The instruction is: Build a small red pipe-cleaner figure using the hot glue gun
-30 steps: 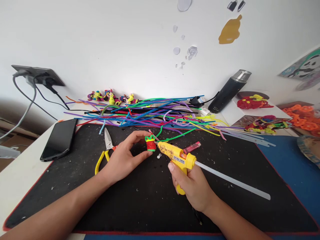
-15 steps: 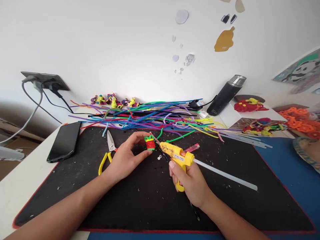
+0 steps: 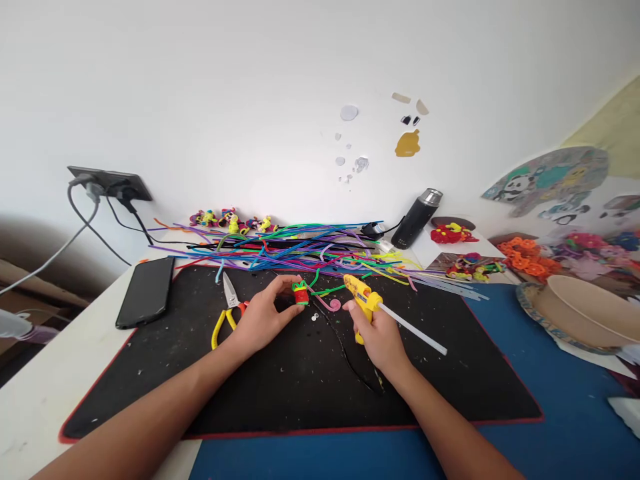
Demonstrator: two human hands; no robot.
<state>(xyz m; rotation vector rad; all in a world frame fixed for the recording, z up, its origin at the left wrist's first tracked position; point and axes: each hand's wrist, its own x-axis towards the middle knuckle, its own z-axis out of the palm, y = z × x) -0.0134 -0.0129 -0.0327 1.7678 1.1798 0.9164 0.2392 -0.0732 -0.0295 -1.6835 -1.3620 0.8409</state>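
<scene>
Between the thumb and fingers of my left hand [image 3: 265, 317] is a small red, yellow and green pipe-cleaner piece [image 3: 301, 294]. My right hand [image 3: 380, 337] is wrapped round the handle of a yellow hot glue gun [image 3: 365, 300], and a long pale glue stick [image 3: 415, 328] sticks out of its back. The gun's nozzle points up and away, apart from the piece. A pink curled pipe cleaner [image 3: 334, 305] lies between the two hands. Just below the piece sit small white discs [image 3: 315, 317]. Yellow-handled scissors [image 3: 230, 301] rest left of my left hand, blades partly apart.
Many coloured pipe cleaners [image 3: 280, 250] lie along the back of the black mat [image 3: 280, 393]. At the left is a phone [image 3: 146, 293]; a dark flask [image 3: 417, 219] leans at the back right. Finished-looking figures [image 3: 230, 220] line the wall. A bowl [image 3: 590, 310] stands far right.
The glue gun has moved away from the piece, its nozzle now turned upward. The pink curl has come into view. My head view has shifted up and right; my left hand keeps its hold.
</scene>
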